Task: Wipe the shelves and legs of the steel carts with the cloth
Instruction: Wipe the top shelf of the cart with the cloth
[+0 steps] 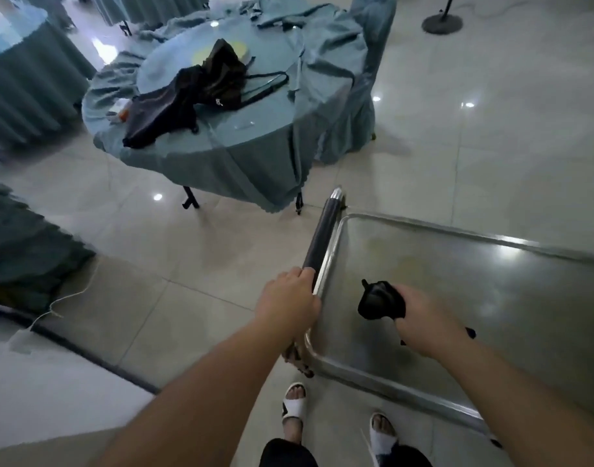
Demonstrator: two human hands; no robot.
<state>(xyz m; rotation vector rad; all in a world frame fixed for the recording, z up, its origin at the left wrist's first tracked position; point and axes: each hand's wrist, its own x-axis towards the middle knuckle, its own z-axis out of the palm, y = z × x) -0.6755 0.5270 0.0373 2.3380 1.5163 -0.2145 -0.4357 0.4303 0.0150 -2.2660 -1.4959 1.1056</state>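
While the left hand [288, 299] curled round the near end of the dark handle [320, 237], the right hand [420, 323] clutched a bunched black cloth [381, 299] just above the cart [403, 224]'s top shelf [457, 281]; whether cloth met steel, hard to tell. The handle ran along the cart's left edge, capped in bright metal at its far end. The shelf was shiny, with a raised rim, and it caught the ceiling lights. Below, at the cart's near corner, two feet in white sandals [293, 404] stood on the tiled floor [187, 251]. Beyond the cart sat a round counter [241, 143] draped in teal fabric, and on it lay a dark bag [201, 92] with thin straps. A chair [362, 62] in the same teal cover stood just behind the counter, touching its drape. Far right at the top, a round black stand base [442, 24] rested on the floor, well apart from the cart
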